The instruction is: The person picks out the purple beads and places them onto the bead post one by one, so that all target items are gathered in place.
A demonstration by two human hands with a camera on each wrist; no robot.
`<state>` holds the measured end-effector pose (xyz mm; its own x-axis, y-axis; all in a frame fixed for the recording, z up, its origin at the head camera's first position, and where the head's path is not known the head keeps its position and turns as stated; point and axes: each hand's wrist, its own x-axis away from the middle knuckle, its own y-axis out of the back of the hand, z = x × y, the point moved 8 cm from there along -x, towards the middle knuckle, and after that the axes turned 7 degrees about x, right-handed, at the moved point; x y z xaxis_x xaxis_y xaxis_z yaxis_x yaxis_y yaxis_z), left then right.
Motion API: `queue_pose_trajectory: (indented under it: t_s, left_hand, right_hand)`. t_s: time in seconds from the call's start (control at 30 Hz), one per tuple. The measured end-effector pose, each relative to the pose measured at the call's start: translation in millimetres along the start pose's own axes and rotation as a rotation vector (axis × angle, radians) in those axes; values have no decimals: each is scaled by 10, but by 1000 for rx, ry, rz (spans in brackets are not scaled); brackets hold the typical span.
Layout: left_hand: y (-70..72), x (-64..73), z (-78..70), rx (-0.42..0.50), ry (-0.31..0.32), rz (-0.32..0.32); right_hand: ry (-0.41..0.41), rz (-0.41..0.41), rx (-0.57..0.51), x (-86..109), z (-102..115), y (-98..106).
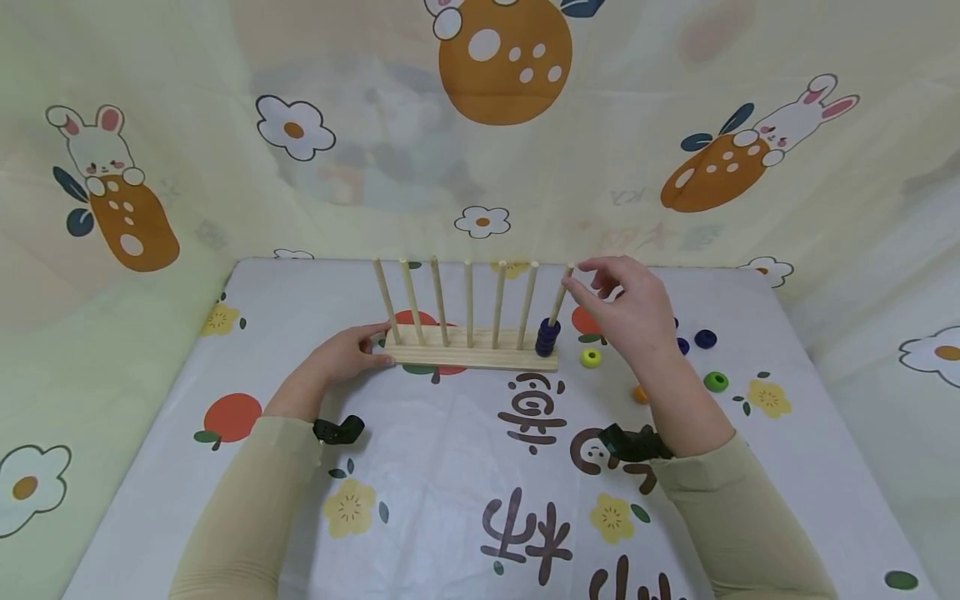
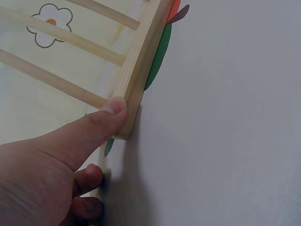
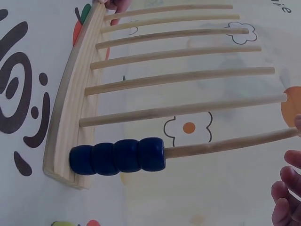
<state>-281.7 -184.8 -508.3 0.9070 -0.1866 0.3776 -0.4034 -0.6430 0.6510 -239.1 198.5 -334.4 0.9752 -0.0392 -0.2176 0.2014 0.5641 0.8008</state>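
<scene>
A pale wooden peg rack (image 1: 480, 358) with a row of upright rods stands toward the back of the table. Several dark blue beads (image 3: 117, 157) are stacked at the foot of its rightmost rod (image 3: 225, 143). My left hand (image 1: 347, 360) grips the rack's left end, the thumb (image 2: 110, 110) on the front and a finger round the back. Beside the top of the rightmost rod is my right hand (image 1: 630, 304), thumb and forefinger apart at the rod's tip and no bead visible between them. The other fingers are loosely bent.
Right of the rack lie loose beads: a yellow one (image 1: 591, 358), an orange one (image 1: 640, 394) partly behind the right wrist, a green one (image 1: 716, 382) and blue ones (image 1: 705, 339). A printed cloth (image 1: 420, 467) covers the table; a patterned curtain (image 1: 375, 208) hangs behind.
</scene>
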Motion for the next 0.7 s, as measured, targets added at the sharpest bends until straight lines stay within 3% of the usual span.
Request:
queue_pose_trajectory:
  t_s: [0.3,0.7]
  left_hand:
    - [0,10,15,-19,1,-3]
    - [13,4,4,-29,-10,1]
  right_hand:
    - [22,-2,15,21,-175,54]
    - [-64,65,106,91,-692,153]
